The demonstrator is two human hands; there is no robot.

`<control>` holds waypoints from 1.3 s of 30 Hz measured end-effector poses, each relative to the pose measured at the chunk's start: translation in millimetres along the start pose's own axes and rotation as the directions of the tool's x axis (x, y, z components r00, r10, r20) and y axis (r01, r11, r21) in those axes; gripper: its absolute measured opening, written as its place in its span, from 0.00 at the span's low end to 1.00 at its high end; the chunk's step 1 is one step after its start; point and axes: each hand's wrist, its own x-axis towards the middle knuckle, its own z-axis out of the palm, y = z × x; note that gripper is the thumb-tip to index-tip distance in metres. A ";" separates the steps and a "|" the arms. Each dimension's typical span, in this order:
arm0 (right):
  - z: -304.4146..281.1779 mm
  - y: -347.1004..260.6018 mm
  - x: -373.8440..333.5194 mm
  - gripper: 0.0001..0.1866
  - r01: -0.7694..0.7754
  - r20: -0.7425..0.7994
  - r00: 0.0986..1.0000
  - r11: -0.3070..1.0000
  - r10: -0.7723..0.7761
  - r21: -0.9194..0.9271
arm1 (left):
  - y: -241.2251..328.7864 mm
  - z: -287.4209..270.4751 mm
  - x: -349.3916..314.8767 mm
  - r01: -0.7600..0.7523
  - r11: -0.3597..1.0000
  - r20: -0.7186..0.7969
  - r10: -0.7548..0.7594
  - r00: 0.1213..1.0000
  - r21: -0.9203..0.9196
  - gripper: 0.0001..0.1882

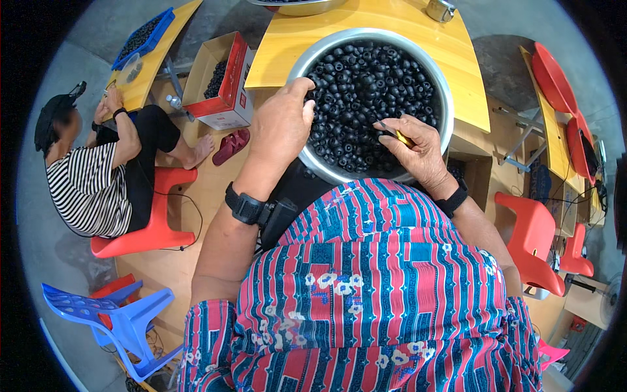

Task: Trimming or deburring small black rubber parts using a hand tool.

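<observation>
A wide metal basin point(446, 98) in front of me is filled with black, round, fruit-like pieces point(366, 81), many showing a pale ring or hole. My left hand point(282, 124) lies over the basin's left rim, its index finger and thumb curled onto the inner side; its other fingers are hidden. Over the right part of the basin, my right hand point(418, 147) is closed round a small tool with a yellow-and-black handle point(404, 138). The tool's thin dark tip points left, above the black pieces. Both my wrists wear black bands.
The basin stands at the near edge of a yellow wooden table point(281, 46). A metal cup point(441, 10) sits at its far right. Left are a red-and-white carton point(225, 85) and a seated person point(98, 157). Red stools point(529, 242) and a blue chair point(124, 326) stand around.
</observation>
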 end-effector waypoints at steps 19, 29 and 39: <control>-2.9 -3.2 0.6 0.12 -0.046 0.005 0.999 0.999 0.046 -0.017 | 6.7 5.2 11.3 -0.029 0.987 0.205 -0.004 0.979 0.156 0.12; -2.4 -0.6 0.6 0.11 -0.017 -0.005 1.000 1.000 0.017 -0.009 | 0.3 5.7 8.5 -0.135 0.970 0.260 0.080 0.962 0.203 0.10; -1.5 6.8 4.0 0.14 -0.039 -0.019 0.999 0.998 0.039 0.043 | -0.6 31.9 -0.3 0.330 0.559 0.375 -0.037 0.926 -0.760 0.09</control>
